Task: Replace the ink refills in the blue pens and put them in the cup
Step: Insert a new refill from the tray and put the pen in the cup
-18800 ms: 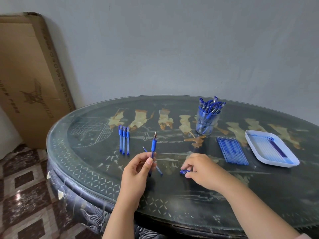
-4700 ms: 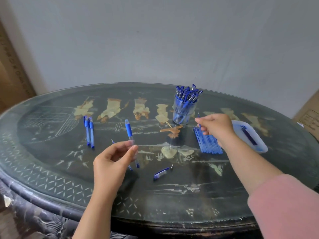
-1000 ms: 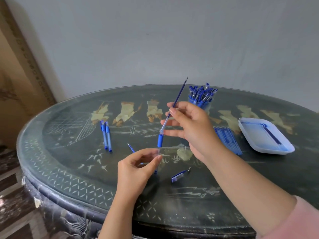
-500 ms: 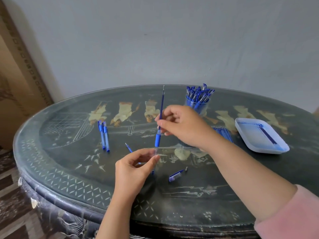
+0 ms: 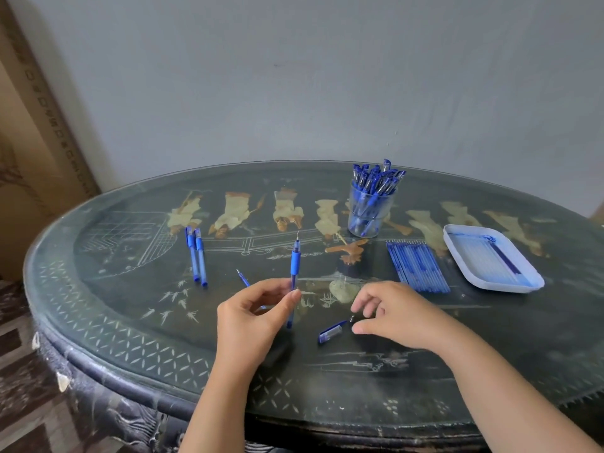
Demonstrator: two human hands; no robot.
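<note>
Holding: my left grip (image 5: 258,308) pinches the pen (image 5: 295,269) low on its clear barrel, between thumb and fingertips.
Pen axis: close to upright, writing point up and blue rubber sleeve above my fingers. I cannot tell whether the tail end touches the worktop (image 5: 130,322).
Right grip (image 5: 398,315): empty, with fingers loosely spread, low over the worktop.
Next piece: the small metal nose piece (image 5: 352,318) lies in the gap framed by my right thumb and forefinger. I cannot tell whether a fingertip touches it.
Cap (image 5: 330,333): flat on the worktop, slanting from near-left to far-right, its far end just beside the nose piece.
Nearer hand: the right one; the left is occupied and sits beyond the cap.
Move, as I judge it: pinch the nose piece, carry it left and upward, then bring it down over the point along the pen's axis.
Cup (image 5: 369,214): at the back, well apart from both grips, and crowded with pens.
Risk: so small a piece could roll or slip away.
</note>
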